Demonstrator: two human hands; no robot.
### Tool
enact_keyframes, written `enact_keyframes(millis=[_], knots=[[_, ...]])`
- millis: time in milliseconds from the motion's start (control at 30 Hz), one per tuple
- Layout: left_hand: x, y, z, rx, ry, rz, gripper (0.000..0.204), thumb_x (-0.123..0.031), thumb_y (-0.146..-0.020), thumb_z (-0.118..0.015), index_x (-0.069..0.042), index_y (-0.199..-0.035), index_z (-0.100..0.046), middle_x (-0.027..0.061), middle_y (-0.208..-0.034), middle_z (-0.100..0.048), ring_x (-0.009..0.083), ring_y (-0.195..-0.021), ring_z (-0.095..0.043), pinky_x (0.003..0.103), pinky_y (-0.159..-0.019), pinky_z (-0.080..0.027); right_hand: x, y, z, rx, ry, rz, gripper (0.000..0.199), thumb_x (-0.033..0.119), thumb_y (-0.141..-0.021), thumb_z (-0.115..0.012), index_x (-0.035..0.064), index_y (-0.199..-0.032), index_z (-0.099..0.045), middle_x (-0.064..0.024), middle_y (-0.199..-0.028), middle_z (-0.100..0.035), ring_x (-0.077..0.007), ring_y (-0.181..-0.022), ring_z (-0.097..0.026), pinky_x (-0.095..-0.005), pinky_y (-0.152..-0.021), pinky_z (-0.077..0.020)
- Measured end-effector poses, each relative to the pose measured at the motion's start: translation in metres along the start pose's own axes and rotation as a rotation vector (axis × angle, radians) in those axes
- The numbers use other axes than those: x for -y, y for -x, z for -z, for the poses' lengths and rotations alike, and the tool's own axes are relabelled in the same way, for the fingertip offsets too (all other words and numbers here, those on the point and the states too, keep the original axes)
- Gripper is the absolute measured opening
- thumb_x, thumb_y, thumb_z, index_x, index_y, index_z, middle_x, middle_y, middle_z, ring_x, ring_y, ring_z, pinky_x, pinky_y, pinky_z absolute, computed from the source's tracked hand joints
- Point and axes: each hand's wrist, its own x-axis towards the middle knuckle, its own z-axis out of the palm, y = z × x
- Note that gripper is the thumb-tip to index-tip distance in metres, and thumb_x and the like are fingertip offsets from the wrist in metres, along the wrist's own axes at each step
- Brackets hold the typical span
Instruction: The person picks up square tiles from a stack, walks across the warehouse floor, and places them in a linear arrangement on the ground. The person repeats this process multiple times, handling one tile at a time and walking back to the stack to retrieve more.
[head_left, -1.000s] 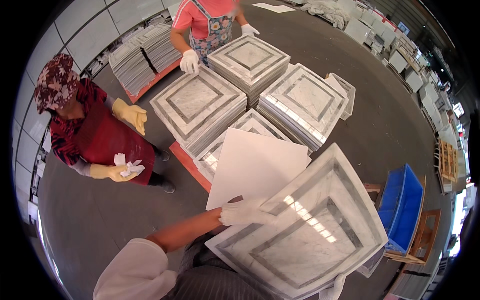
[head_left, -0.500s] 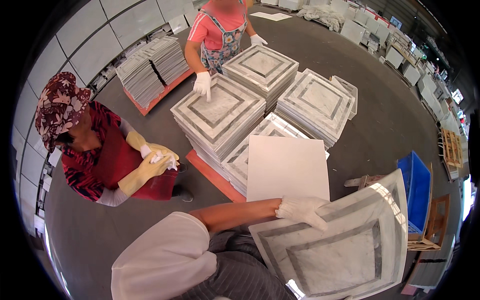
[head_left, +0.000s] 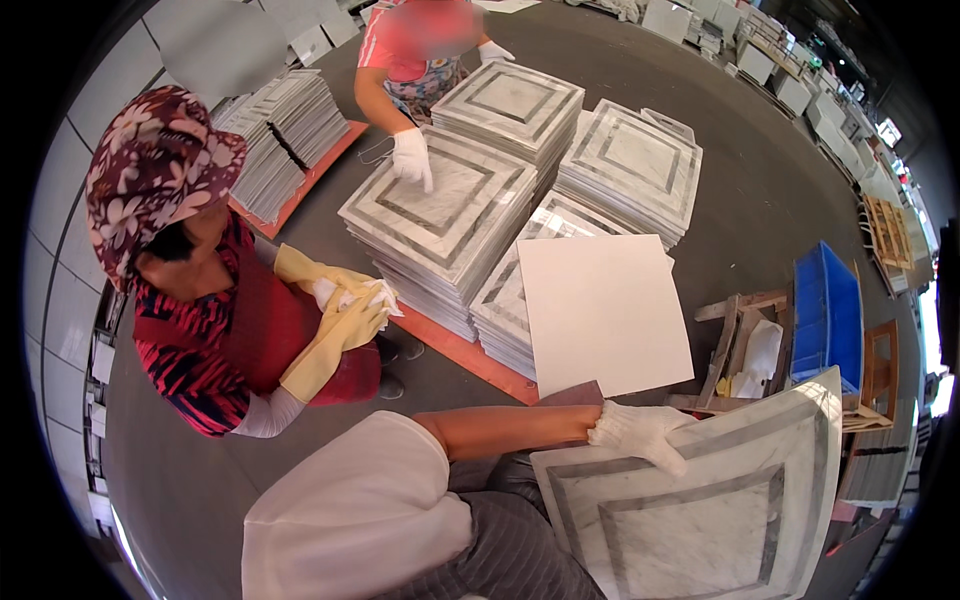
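In a white knitted glove, my left hand (head_left: 645, 437) grips the upper edge of a square marble tile (head_left: 690, 530). White with grey veins and a darker grey inset border, the tile tilts at the lower right, in front of my legs. The fingers lie over its patterned face; those behind the edge are hidden. My right hand is out of view. Just beyond the tile, a plain white square sheet (head_left: 607, 315) lies on a low stack of patterned tiles (head_left: 505, 312).
Taller tile stacks (head_left: 440, 205) share the red pallet (head_left: 465, 358). A co-worker in yellow gloves (head_left: 335, 325) holds white cloth at left; another's white-gloved hand (head_left: 411, 160) touches a stack. At right stand a wooden frame (head_left: 730, 345) and blue bin (head_left: 828, 315).
The view has shifted. My left hand and the held tile have moved right, away from the stacks, uncovering more of the wooden frame. The yellow-gloved co-worker appears closer.
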Motion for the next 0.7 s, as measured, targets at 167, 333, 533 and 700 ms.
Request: enact_keyframes(millis=[167, 333, 533, 700], knots=[[0.001, -0.002, -0.02, 0.093, 0.059, -0.001, 0.063, -0.022, -0.079, -0.07, 0.004, -0.131, -0.045, 0.0124, -0.118, -0.06, 0.0164, -0.106, -0.054, 0.032, -0.092, -0.044, -0.009, 0.031, 0.018, -0.054, -0.038, 0.01, 0.064, 0.041, -0.093, -0.055, 0.001, -0.14, -0.041, -0.0165, -0.143, -0.04, -0.0297, -0.13, -0.037, -0.0425, -0.112, -0.0268], [0.003, -0.012, -0.045, 0.155, 0.05, 0.063, 0.061, -0.017, -0.079, -0.072, 0.004, -0.131, -0.046, 0.0102, -0.119, -0.061, 0.0137, -0.107, -0.054, 0.03, -0.093, -0.044, -0.016, 0.062, 0.054, -0.134, -0.109, 0.014, 0.064, 0.041, -0.093, -0.056, 0.001, -0.14, -0.041, -0.0168, -0.143, -0.041, -0.0296, -0.129, -0.038, -0.0425, -0.112, -0.0274], [0.016, -0.04, -0.106, 0.246, 0.008, 0.151, 0.072, -0.023, -0.079, -0.073, 0.006, -0.137, -0.04, 0.015, -0.132, -0.054, 0.0198, -0.12, -0.049, 0.032, -0.102, -0.037, -0.043, 0.088, 0.134, -0.27, -0.319, 0.041, 0.048, 0.033, -0.093, -0.058, 0.0032, -0.129, -0.047, -0.0113, -0.127, -0.053, -0.0245, -0.113, -0.053, -0.0385, -0.096, -0.0441], [0.033, -0.055, -0.176, 0.255, -0.132, 0.338, 0.072, -0.015, -0.079, -0.074, 0.008, -0.137, -0.039, 0.0149, -0.134, -0.05, 0.019, -0.123, -0.046, 0.033, -0.105, -0.035, -0.063, 0.103, 0.217, -0.359, -0.31, 0.154, 0.023, 0.021, -0.094, -0.055, 0.0009, -0.104, -0.054, -0.0034, -0.094, -0.058, -0.0128, -0.085, -0.057, -0.0289, -0.078, -0.0467]])
